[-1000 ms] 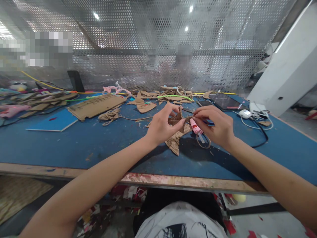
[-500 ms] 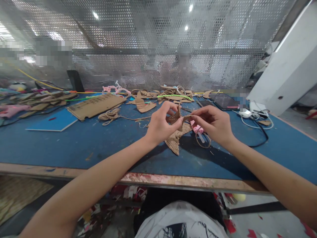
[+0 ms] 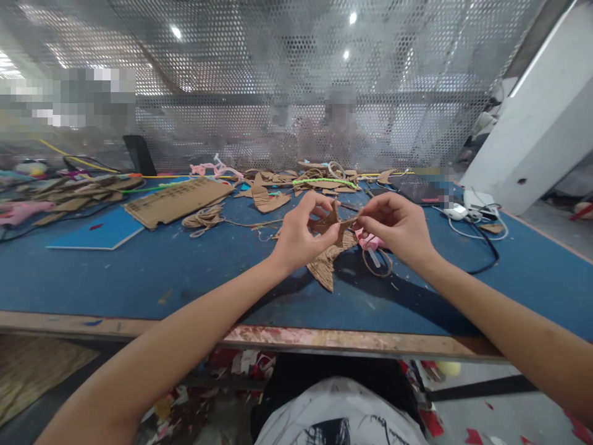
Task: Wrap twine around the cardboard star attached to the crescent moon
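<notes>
My 2 bare hands meet over the blue tabletop point(image 3: 152, 284), right of the middle of its near edge; between them is a small brown cardboard piece point(image 3: 334, 213), curved and pointed at the top. My left hand point(image 3: 301, 238) curls around it, thumb and forefinger pinching its side; my right hand point(image 3: 398, 227) has thumb and forefinger pressed together on the end of a thin brown strand point(image 3: 349, 222) that reaches across to the cardboard; whether the 2 are joined, I cannot tell. Just below, toward the near edge, lies a ribbed brown piece point(image 3: 324, 267) with a pointed tip; beside it, under my right hand, are a pink tool point(image 3: 369, 240) and a loop of cord point(image 3: 377, 267).

I judge the cardboard very light, dry and not slippery, stiff along its face but easily creased; its thin points look the most fragile, so I would hold it by the broad side, softly; the strand seems limp, best taken close to its end with fingertips only.
</notes>
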A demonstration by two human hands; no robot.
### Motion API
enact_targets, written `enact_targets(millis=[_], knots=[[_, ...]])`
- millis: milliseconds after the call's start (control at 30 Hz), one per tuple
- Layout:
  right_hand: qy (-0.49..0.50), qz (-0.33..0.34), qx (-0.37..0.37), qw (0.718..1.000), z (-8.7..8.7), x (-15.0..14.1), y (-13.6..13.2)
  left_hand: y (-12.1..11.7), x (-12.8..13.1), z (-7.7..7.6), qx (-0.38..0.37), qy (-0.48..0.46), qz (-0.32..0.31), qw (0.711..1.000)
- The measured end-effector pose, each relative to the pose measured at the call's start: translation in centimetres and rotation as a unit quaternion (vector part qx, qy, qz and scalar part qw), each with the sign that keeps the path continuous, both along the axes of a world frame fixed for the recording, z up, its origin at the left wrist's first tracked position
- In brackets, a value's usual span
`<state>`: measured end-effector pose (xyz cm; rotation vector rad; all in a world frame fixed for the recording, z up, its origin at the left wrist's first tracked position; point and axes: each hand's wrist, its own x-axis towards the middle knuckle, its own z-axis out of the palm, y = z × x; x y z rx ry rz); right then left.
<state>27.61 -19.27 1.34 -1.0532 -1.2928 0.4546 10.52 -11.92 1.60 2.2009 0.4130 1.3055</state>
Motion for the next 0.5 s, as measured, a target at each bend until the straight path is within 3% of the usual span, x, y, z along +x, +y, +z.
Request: enact_targets(millis=[167, 500], knots=[[0.008, 0.002, -0.008, 1.0, 0.06, 0.08, 0.11, 0.26, 0.12, -0.13, -0.041, 0.0, -0.011, 0.999], [0.023, 0.027, -0.027, 0.999, -0.08, -0.04, 0.08, 0.25, 0.18, -0.24, -0.051, -0.01, -0.01, 0.999]])
